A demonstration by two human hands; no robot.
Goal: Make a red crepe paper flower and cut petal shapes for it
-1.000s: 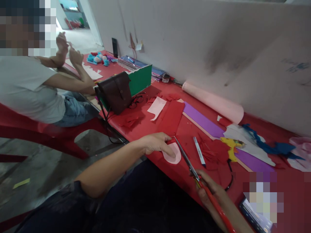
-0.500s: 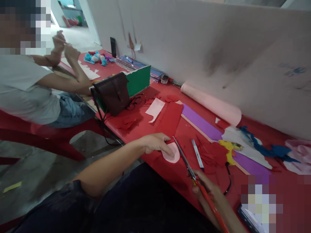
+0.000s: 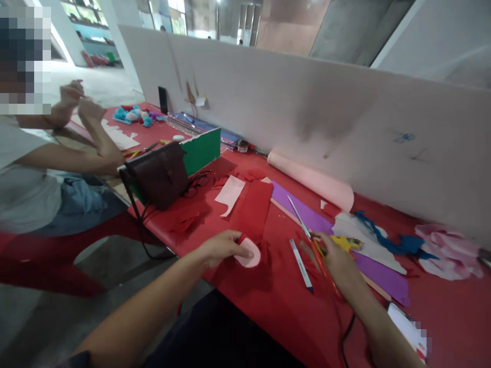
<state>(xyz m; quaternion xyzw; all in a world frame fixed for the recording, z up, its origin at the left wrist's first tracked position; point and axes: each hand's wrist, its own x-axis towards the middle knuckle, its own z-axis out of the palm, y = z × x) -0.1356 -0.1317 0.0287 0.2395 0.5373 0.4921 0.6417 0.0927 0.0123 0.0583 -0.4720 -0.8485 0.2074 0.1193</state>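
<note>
My left hand (image 3: pixel 226 249) pinches a pale pink oval cutout (image 3: pixel 250 255), thumb on top, with red fabric (image 3: pixel 264 255) showing around its edge. Orange-handled scissors (image 3: pixel 299 217) are in my right hand (image 3: pixel 333 258), their blades close together and pointing up and away, apart from the cutout. A white-and-blue utility knife (image 3: pixel 301 266) lies on the red table between the two hands. Just beyond my right hand is a yellow glue gun (image 3: pixel 346 242), partly hidden by it.
Strips of purple material (image 3: pixel 289 197) and a pink roll (image 3: pixel 310 179) lie along the partition wall (image 3: pixel 249 102). A brown bag (image 3: pixel 157 176) stands by a green board (image 3: pixel 203 153). Another person (image 3: pixel 49 168) sits at the left. A phone (image 3: pixel 406 329) lies at lower right.
The scissors have moved from the cutout's edge, away over the table to the right. My left hand keeps its pinch on the cutout. The view has tilted up, showing more room above the partition.
</note>
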